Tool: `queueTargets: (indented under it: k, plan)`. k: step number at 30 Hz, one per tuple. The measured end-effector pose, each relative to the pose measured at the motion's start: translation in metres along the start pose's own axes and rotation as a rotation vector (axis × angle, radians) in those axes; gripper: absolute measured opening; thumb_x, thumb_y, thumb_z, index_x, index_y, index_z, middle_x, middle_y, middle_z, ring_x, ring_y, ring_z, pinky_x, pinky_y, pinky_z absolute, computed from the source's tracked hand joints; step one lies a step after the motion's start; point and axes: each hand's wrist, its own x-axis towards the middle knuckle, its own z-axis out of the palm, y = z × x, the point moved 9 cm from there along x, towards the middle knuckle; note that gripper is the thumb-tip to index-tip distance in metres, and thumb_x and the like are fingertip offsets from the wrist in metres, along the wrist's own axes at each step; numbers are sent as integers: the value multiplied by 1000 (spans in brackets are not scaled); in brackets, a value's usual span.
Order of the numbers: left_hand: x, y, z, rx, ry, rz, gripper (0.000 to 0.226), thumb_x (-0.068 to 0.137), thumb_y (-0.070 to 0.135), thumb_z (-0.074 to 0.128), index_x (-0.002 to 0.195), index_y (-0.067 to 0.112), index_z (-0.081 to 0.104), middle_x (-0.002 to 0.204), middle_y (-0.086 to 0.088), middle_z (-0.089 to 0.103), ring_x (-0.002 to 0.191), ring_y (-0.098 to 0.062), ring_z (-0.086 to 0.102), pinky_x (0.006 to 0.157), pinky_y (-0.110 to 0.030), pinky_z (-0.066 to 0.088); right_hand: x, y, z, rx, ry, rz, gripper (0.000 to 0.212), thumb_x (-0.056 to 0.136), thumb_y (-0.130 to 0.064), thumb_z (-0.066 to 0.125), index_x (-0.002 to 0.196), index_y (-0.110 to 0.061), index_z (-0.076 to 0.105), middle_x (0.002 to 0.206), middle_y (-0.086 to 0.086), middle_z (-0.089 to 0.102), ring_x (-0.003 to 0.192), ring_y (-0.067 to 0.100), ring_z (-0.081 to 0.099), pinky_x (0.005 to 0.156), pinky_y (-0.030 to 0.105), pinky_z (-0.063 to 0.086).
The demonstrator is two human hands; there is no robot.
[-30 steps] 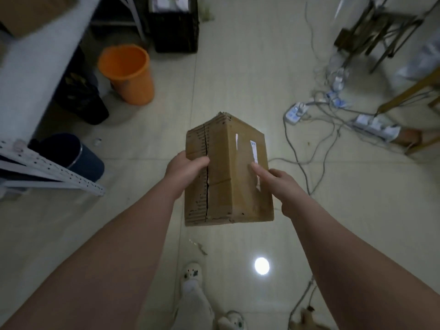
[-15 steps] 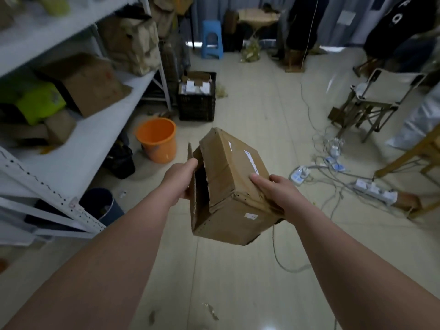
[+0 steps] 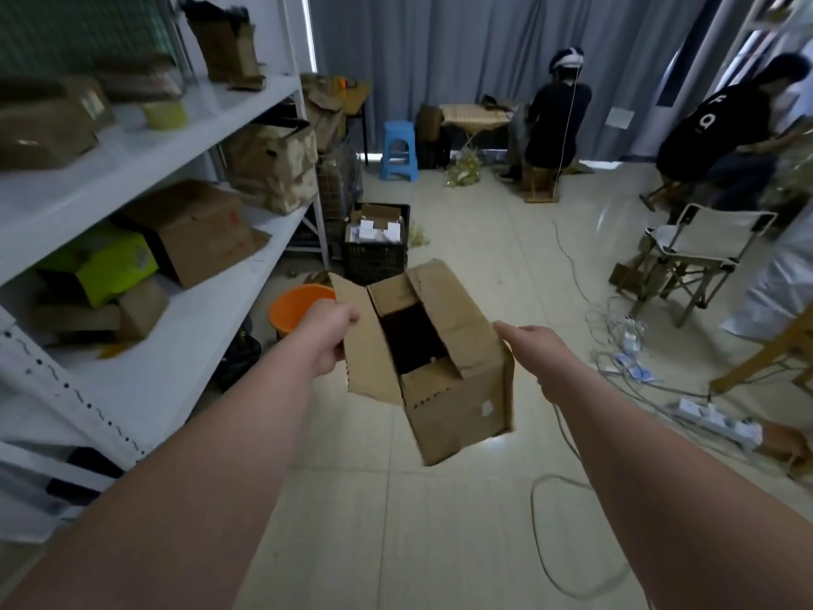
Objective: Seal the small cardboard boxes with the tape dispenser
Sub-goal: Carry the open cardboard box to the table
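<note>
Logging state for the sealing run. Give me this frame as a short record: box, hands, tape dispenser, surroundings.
box: cardboard box, held in the air above the floor, tilted
top: open, no tape across it, dark inside
left hand: grips the raised flap
right hand: holds the box's opposite side, fingers hidden behind it
tape dispenser: not in view
nearby: orange bucket, shelf with more boxes, power strip on the floor
</note>
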Motion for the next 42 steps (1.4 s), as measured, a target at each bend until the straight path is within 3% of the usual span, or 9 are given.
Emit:
queueTargets:
  k: [2, 6, 11, 18, 24, 28, 31, 35, 42]
  plan:
    - [8, 17, 1, 4, 8, 41, 11, 94, 6, 45, 90, 12, 53, 90, -13, 62, 79, -26, 60, 65, -37, 51, 10, -13, 6, 9, -59, -1, 60, 91, -51, 54, 132, -8, 51, 126, 7, 54, 113, 29, 50, 87, 38, 43]
    - [34, 44, 0, 41, 80, 105, 17, 89, 6, 50, 104, 6, 57, 108, -21, 62, 100, -35, 59, 84, -42, 50, 34, -37, 22, -107, -160, -68, 70, 88, -57, 56, 140, -13, 44, 132, 8, 52, 115, 30, 51, 92, 44, 49]
    - [79, 76, 14, -108, 96, 114, 9, 95, 3, 46, 93, 6, 54, 85, -10, 60, 75, -21, 59, 66, -31, 49, 78, -66, 33, -337, -212, -144, 82, 81, -59, 63, 145, -15, 36, 138, 6, 48, 114, 26, 51, 89, 43, 52]
    - [166, 137, 83, -184, 88, 74, 14, 95, 5, 48, 82, 9, 49, 81, -9, 59, 72, -19, 59, 67, -31, 50, 196, -122, -7, -659, -22, -277, 30, 86, -39, 54, 96, -12, 62, 87, 6, 61, 72, 22, 62, 64, 32, 56]
    - [237, 209, 139, -230, 65, 61, 12, 97, 12, 48, 86, 10, 50, 82, -9, 60, 72, -20, 58, 61, -31, 49, 308, -165, -73, -341, 36, -215, 21, 93, -13, 45, 104, -3, 60, 98, 18, 63, 67, 32, 69, 62, 42, 61]
    - [284, 243, 174, -221, -113, 131, 33, 96, 14, 52, 129, 15, 47, 114, -8, 56, 104, -27, 61, 85, -40, 53, 368, -188, -101, -13, 39, -141, 13, 93, -9, 49, 101, -3, 56, 108, 19, 61, 66, 31, 70, 63, 38, 61]
    - [312, 259, 196, 66, -215, 227, 47, 90, 24, 62, 135, 23, 48, 130, -2, 52, 120, -25, 50, 98, -44, 44, 404, -204, -110, 38, 80, -113, 8, 93, -7, 49, 89, -4, 55, 98, 19, 62, 64, 32, 71, 68, 43, 61]
    - [343, 280, 235, 489, -356, 440, 50, 86, 34, 67, 133, 31, 51, 135, 6, 50, 116, -10, 45, 92, -31, 37, 449, -225, -115, 82, 139, -81, 12, 92, -3, 48, 82, -2, 54, 78, 19, 62, 63, 35, 70, 72, 48, 60]
    - [442, 320, 281, 1010, -341, 764, 41, 82, 36, 70, 121, 24, 65, 134, 7, 52, 126, -12, 41, 92, -22, 29, 541, -265, -96, 235, 139, -12, 17, 90, 3, 50, 74, -2, 50, 72, 18, 58, 69, 35, 67, 79, 47, 58]
